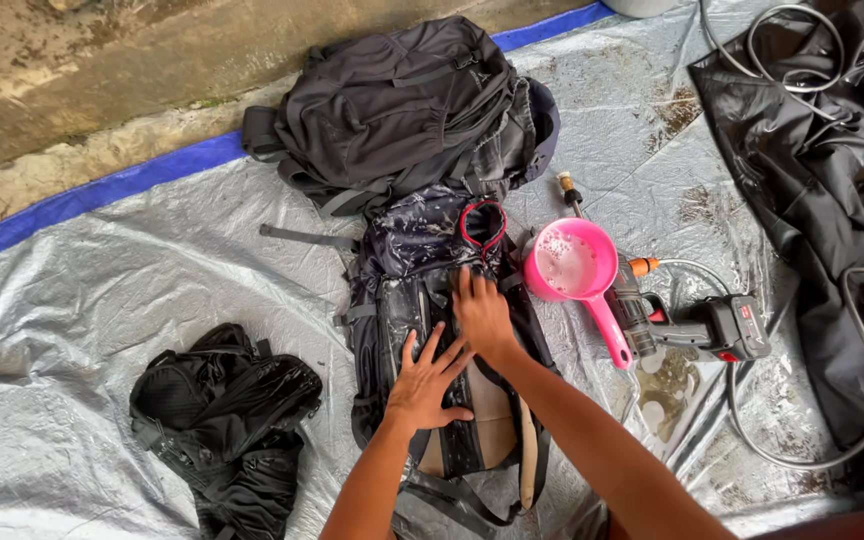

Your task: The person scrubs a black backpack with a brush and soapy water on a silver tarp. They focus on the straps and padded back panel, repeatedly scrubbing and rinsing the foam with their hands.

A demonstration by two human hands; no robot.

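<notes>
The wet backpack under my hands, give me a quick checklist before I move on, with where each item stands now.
1. Both hands on the pack: ok; left hand and right hand lie flat on the soapy backpack.
2. Pack lies on the silver tarp: ok.
3. Pink scoop within reach: ok, just right of the pack.
4. Water in the scoop: cannot tell.
5. Spray gun free: ok, lying on the tarp.

Wet black backpack (422,300) lies flat on grey tarp (102,330).
</notes>
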